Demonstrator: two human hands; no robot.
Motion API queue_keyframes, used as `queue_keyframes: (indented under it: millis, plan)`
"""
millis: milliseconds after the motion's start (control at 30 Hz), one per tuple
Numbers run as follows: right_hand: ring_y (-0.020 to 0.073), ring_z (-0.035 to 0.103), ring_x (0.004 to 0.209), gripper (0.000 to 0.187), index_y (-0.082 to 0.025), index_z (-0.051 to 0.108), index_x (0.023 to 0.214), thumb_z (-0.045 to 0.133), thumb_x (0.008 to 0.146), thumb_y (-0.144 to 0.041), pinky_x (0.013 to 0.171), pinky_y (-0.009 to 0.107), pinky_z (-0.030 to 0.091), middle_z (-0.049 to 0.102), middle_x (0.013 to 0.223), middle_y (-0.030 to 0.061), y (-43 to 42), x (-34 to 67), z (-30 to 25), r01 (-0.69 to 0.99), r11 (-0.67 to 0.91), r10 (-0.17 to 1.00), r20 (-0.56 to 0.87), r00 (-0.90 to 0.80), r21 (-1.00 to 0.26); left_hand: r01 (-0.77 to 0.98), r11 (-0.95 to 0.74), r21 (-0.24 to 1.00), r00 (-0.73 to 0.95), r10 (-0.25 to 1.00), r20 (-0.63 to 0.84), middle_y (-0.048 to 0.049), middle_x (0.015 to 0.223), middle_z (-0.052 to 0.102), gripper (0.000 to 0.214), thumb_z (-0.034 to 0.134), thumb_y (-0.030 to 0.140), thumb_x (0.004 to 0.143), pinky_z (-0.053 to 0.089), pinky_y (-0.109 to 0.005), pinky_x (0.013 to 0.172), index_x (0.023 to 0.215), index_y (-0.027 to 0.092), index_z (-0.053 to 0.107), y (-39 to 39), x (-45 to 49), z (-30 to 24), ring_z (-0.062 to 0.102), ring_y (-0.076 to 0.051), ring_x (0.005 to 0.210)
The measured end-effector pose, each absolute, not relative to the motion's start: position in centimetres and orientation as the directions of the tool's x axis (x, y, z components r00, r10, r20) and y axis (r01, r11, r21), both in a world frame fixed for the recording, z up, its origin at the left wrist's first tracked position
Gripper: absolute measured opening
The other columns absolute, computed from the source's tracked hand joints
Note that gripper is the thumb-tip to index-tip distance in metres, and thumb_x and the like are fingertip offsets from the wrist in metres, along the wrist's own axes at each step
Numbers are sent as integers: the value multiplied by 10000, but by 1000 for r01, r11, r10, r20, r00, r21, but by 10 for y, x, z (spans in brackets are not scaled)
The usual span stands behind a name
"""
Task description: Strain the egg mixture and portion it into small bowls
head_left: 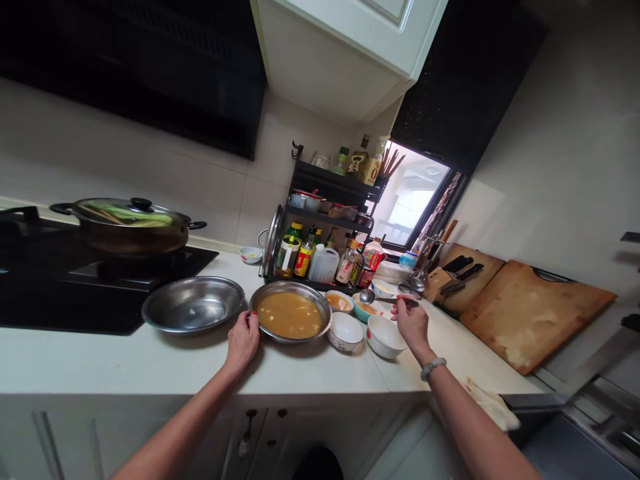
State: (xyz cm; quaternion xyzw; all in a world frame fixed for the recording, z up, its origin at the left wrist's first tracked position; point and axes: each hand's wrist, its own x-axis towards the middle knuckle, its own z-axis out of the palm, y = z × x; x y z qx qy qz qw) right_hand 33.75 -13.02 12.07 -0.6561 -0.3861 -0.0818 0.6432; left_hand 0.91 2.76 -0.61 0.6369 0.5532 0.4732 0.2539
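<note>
My left hand grips the near rim of a steel bowl full of brown soup on the white counter. My right hand is closed on the handle of a metal ladle, whose scoop hangs over a teal bowl holding some soup. Two empty white bowls stand just in front of it. Another small bowl of soup sits behind them.
An empty steel basin lies left of the soup. A lidded pan rests on the black hob. A black spice rack with bottles stands at the wall. Wooden cutting boards and knives are at right.
</note>
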Motion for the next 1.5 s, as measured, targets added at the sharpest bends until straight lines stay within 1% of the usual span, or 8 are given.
queue_keyframes:
  millis: [233,367,467,567,733,967,1167,1500]
  plan:
    - [165,594,441,107,-169,632,764,620,694,-250,369,213,429,582,494,-28,-122,356,108,562,49,396,532,748,-826,452,-259,854,-67,944,322,-159,940,709,454,305,354,890,471,-352,783,1111,97,608,26,9,-5,663,-274,868]
    - [166,597,412,46,-177,627,720,612,686,-203,354,208,430,594,476,-24,-117,363,99,522,34,402,490,773,-852,450,-257,855,-65,946,318,-164,978,704,461,301,362,889,471,-354,787,1113,99,605,26,9,-4,657,-278,897]
    - [167,578,359,23,-179,615,701,620,680,-189,346,214,432,579,424,-24,-113,370,94,462,30,374,438,817,-887,457,-253,853,-57,948,312,-169,973,703,470,297,364,890,471,-356,789,1117,91,604,26,9,-4,657,-280,894]
    - [169,573,342,49,-181,579,696,623,675,-185,333,214,432,570,402,-26,-110,377,91,380,56,314,378,871,-923,464,-247,851,-58,950,307,-171,971,704,469,296,360,891,471,-359,791,1123,91,603,27,9,-4,657,-284,901]
    - [155,572,342,123,-187,508,700,628,673,-196,348,213,468,553,402,-47,-109,386,89,268,151,221,297,929,-952,461,-238,855,-57,953,296,-172,973,703,472,300,360,889,467,-368,801,1132,84,597,26,9,-3,654,-292,903]
    - [120,575,360,205,-173,494,718,676,652,-238,359,182,475,546,473,-70,-117,392,89,215,275,193,273,942,-937,439,-253,862,-55,950,307,-158,966,701,470,301,371,887,465,-360,792,1130,96,595,28,9,-6,650,-281,882]
    - [95,575,380,237,-163,498,752,698,646,-235,369,165,479,568,532,-64,-126,388,95,168,341,210,249,945,-925,444,-253,860,-55,950,308,-158,963,703,463,300,362,887,464,-357,783,1116,98,604,27,9,-5,652,-278,876]
    - [116,602,422,304,-139,536,740,763,590,-276,369,166,462,578,531,-27,-135,359,93,95,381,345,237,908,-920,455,-240,857,-56,953,297,-149,919,710,447,307,350,883,467,-348,755,1085,106,623,22,8,3,655,-270,843]
